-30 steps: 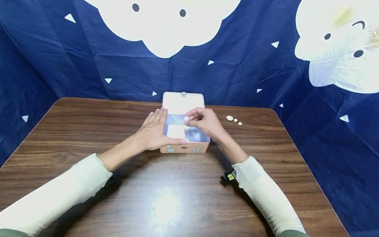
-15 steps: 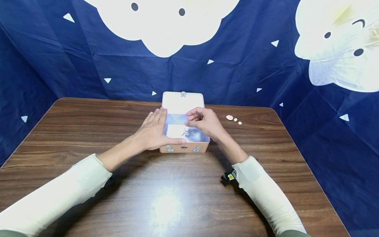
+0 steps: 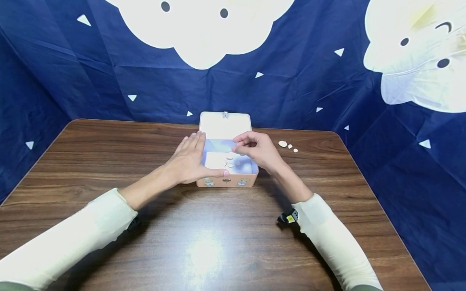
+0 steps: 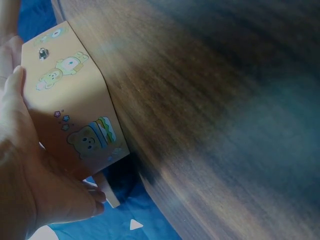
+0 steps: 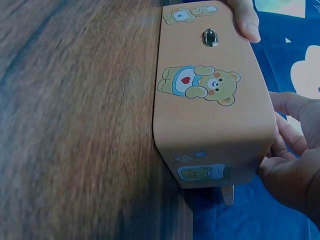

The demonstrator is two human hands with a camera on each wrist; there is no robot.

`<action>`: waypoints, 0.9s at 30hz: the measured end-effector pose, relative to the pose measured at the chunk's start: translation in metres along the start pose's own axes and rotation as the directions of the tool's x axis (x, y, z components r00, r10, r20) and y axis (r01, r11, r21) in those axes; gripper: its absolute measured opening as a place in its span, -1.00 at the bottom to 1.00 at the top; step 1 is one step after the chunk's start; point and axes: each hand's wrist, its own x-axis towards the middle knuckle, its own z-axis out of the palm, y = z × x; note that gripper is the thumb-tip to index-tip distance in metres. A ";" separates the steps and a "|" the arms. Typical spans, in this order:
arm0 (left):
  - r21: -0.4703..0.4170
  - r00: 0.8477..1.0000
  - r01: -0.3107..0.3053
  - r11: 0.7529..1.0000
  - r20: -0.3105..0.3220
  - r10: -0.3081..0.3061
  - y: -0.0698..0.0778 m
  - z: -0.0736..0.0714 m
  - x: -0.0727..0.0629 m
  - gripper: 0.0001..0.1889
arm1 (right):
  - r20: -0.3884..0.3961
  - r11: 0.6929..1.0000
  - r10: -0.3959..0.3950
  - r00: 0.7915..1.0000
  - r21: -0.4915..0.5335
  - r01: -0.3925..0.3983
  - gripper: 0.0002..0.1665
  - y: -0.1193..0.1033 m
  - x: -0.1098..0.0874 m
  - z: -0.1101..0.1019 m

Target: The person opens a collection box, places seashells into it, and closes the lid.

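Note:
A peach tin box (image 3: 226,181) with bear pictures stands on the table with its lid (image 3: 225,125) raised behind it. Several small white shell-like pieces (image 3: 230,165) lie on the bottom inside. My left hand (image 3: 186,165) rests along the box's left side, fingers straight, thumb lying on the front rim. Over the right part of the opening hovers my right hand (image 3: 259,150), thumb and fingers loosely bent, with nothing visible between them. In the right wrist view, the box's bear-printed front (image 5: 210,95) fills the middle, and the right hand (image 5: 297,145) is at its upper edge.
Three white pieces (image 3: 282,144) lie on the wooden table (image 3: 233,226), right of the box near the back edge. Behind the table hangs a dark blue cloth (image 3: 160,85) with white cloud shapes. A metal clasp (image 3: 225,115) sits on the lid's top edge.
My right hand let go of a small white piece, which dropped into the box among the others. The hand then shifted slightly right. The left hand stays in place.

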 end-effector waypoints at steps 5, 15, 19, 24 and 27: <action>-0.008 1.000 0.006 1.000 0.001 -0.006 0.000 0.000 -0.001 0.64 | -0.009 1.000 0.004 1.000 0.011 -0.004 -0.60 0.001 -0.004 -0.005; -0.008 1.000 0.010 1.000 0.012 -0.010 -0.002 0.001 0.000 0.66 | -0.054 1.000 0.003 0.999 0.021 -0.002 -0.66 0.004 -0.012 -0.020; -0.009 1.000 0.008 1.000 0.012 -0.008 -0.002 0.001 0.001 0.66 | -0.075 0.999 0.016 0.997 0.032 -0.014 -0.65 0.006 -0.014 -0.027; -0.019 1.000 0.005 1.000 0.008 -0.005 -0.001 0.000 0.001 0.66 | -0.084 0.998 0.032 0.996 0.048 -0.028 -0.64 0.008 -0.016 -0.035; -0.022 1.000 0.003 1.000 0.002 -0.003 0.000 0.000 0.000 0.66 | -0.094 0.998 0.034 0.995 0.048 -0.030 -0.67 0.010 -0.017 -0.040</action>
